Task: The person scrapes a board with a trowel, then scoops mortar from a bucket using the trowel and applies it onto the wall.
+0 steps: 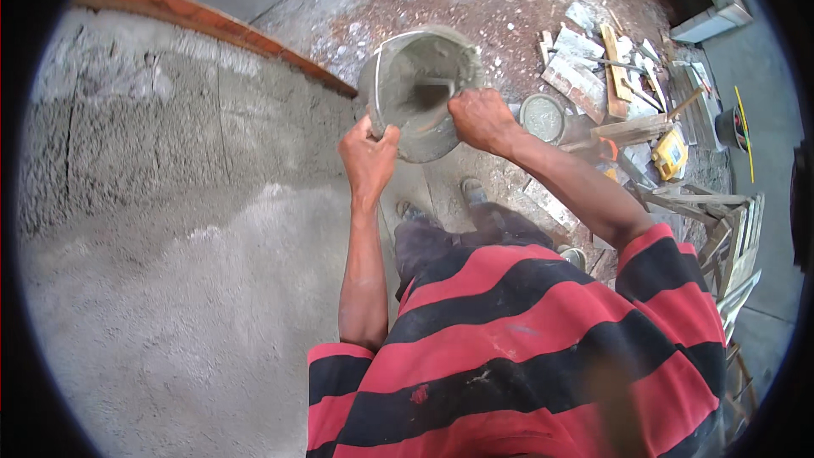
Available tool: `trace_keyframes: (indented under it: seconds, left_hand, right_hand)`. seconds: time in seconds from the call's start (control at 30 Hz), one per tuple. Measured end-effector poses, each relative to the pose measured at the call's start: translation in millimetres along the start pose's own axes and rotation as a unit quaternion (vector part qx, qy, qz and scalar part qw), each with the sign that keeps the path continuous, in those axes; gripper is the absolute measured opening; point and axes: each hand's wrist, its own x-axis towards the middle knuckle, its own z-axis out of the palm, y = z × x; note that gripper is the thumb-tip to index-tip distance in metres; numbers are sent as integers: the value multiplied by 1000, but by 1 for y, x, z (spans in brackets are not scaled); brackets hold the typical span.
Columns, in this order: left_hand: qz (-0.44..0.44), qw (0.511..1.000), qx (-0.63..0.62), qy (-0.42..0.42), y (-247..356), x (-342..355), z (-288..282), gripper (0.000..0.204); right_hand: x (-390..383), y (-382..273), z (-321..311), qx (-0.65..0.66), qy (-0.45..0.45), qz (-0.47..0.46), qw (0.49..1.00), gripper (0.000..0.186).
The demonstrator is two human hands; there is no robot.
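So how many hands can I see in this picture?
2: the left hand is at the near left edge of the grey bucket, and the right hand is at its right edge. No others show.

One large bucket (424,153), two smaller pails (577,129), two bare forearms (365,263) and one striped shirt (526,339) show.

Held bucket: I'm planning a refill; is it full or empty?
Not full: the bucket shows smeared inner walls and a dark hollow; whether completely empty, cannot tell.
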Motion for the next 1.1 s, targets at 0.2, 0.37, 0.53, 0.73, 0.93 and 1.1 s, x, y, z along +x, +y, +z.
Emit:
trace_keyframes:
  seconds: [0.2,0.37,0.53,0.73,0.93,1.1]
  left_hand:
    - [6,997,1,72,0,-4,15,15]
    - [58,993,39,97,-4,2,26,13]
    - [53,993,-33,103,15,7,15,18]
    - [39,991,-119,42,21,-8,21,18]
    - [-64,958,-279,-3,-45,-26,38,8]
    - [-205,915,-346,35,-112,-58,29,16]
  right_hand:
    - [-33,24,-76,128,-62,192,971,21]
    - [-23,55,-41,220,-44,101,969,24]
    - [-17,67,-71,332,-118,146,925,26]
    - [-28,59,-33,632,-276,208,693,34]
    - [-62,13,26,813,-218,176,510,36]
    - [-53,-34,67,866,-160,204,428,32]
